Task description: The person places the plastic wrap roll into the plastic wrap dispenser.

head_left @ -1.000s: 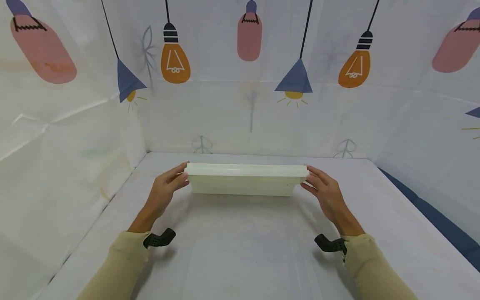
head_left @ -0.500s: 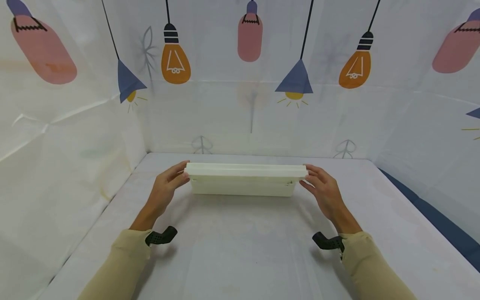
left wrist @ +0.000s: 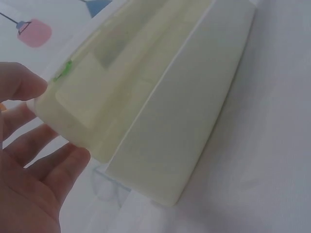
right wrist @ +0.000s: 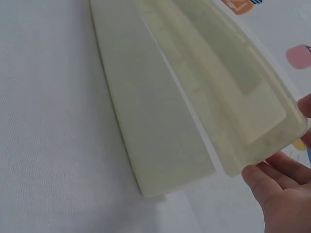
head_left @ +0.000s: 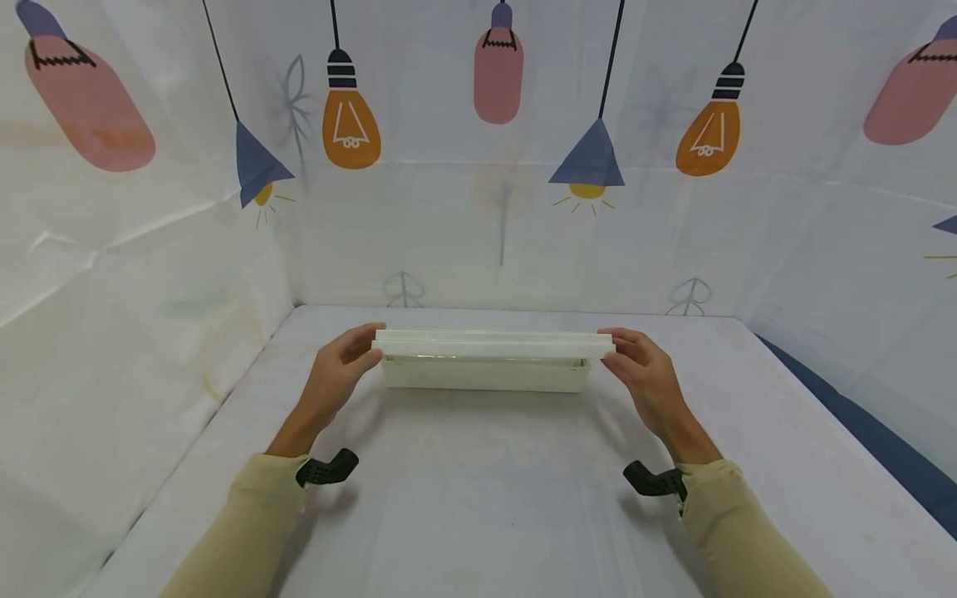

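A long, narrow white box (head_left: 486,379) sits on the table, its lid (head_left: 493,343) raised off the rim with a dark gap between them along the front. My left hand (head_left: 340,365) grips the lid's left end and my right hand (head_left: 643,370) its right end. The left wrist view shows the lid (left wrist: 87,99) tilted, its hollow, yellowish underside facing the camera, with a small green mark (left wrist: 64,70) near one edge. In the right wrist view the lid (right wrist: 218,73) stands apart from the box wall (right wrist: 150,107), fingertips at its corner. What lies inside the box is hidden.
A white cloth covers the table (head_left: 478,507). Behind it and at both sides hang white sheets (head_left: 449,216) printed with lamps and bulbs. A dark blue strip (head_left: 860,411) runs along the right edge. Black straps (head_left: 329,468) are on both wrists.
The lid has come up off the box and tilted, opening a gap along the front. Both hands have moved slightly with it; the box has stayed in place.
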Available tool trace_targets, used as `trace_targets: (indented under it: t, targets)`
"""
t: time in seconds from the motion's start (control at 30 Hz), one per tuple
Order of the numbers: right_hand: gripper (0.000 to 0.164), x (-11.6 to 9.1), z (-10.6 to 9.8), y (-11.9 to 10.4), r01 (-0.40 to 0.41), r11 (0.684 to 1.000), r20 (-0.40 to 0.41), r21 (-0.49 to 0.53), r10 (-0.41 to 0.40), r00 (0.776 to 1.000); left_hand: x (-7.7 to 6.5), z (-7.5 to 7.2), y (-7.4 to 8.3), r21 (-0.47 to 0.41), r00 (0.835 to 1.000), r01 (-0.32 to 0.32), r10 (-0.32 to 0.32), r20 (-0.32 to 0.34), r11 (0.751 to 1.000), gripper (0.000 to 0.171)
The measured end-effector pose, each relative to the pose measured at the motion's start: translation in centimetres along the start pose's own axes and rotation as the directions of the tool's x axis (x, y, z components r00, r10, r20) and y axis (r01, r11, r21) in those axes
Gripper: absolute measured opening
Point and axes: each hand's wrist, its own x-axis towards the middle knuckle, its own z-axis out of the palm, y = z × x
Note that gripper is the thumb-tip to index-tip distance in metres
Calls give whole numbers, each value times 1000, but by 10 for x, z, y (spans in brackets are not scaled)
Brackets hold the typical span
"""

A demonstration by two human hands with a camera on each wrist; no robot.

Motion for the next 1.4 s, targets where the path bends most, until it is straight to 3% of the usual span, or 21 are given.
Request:
trace_targets:
  t: [0.4,0.7,1.0,1.4]
  targets:
    - [51,3,-3,5,32,999,24,-3,-32,999,5,1,-1,23,1000,2,-3,26,1000,54]
    - [55,2,-1,8,-21,1000,17,-21,21,1000,6,2,-7,68,1000,-19,18,26,998,52]
    - [50,5,2,11,-14,998,33,-57,16,999,5,1,-11,22,999,-25,25,32,999,52]
    - [46,11,6,21,-86,995,43,-59,89,995,7,2,-25,81,1000,-21,20,17,996,47]
